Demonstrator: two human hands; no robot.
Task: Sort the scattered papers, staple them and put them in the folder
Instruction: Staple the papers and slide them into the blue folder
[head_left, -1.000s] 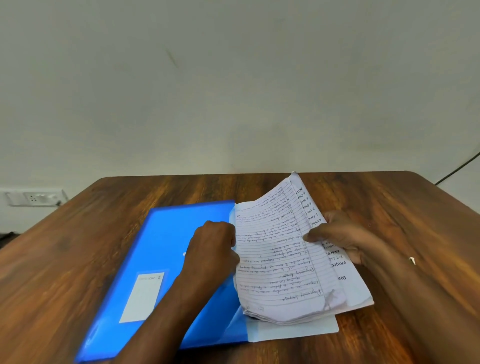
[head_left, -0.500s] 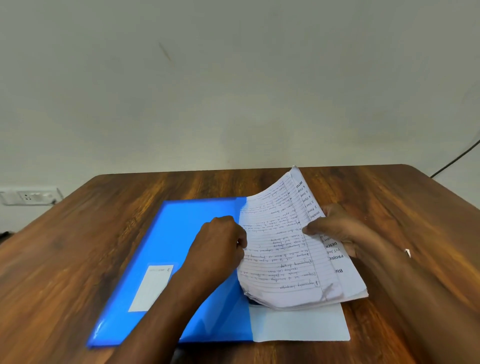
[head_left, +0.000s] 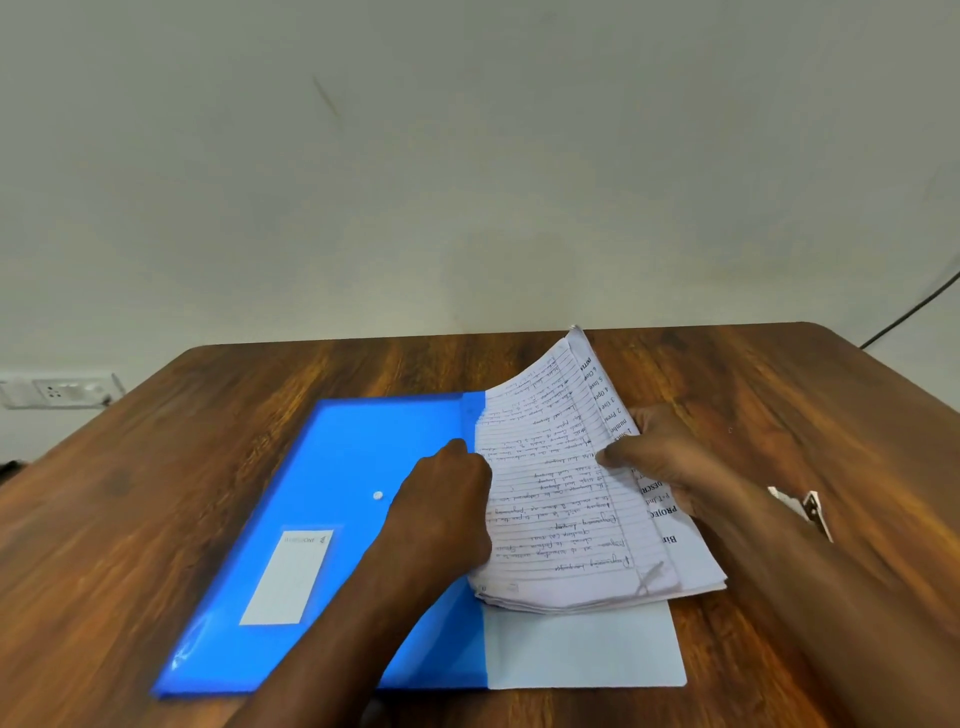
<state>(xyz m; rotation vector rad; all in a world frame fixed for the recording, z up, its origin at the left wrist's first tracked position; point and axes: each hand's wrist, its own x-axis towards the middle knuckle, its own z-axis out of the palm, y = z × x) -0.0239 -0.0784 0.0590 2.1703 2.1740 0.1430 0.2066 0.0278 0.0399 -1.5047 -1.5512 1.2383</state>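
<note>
A wall socket (head_left: 57, 391) sits at ten o'clock, off the table (head_left: 156, 493). On the table lies the blue folder (head_left: 332, 519), its snap button (head_left: 378, 495) showing. The left hand (head_left: 447, 509) is curled at the folder's mouth, gripping its edge or the sheets' edge; I cannot tell which. At three o'clock from it, the papers (head_left: 561, 499) are gathered into one stack, partly tucked in. The right hand (head_left: 660, 457) pinches the stack's far side. Sorting looks done; sliding fully in and closing remain. Whether the stack is stapled does not show.

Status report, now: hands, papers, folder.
Left hand grips folder opening. Right hand holds paper stack, partly inserted. Nothing blocking.
</note>
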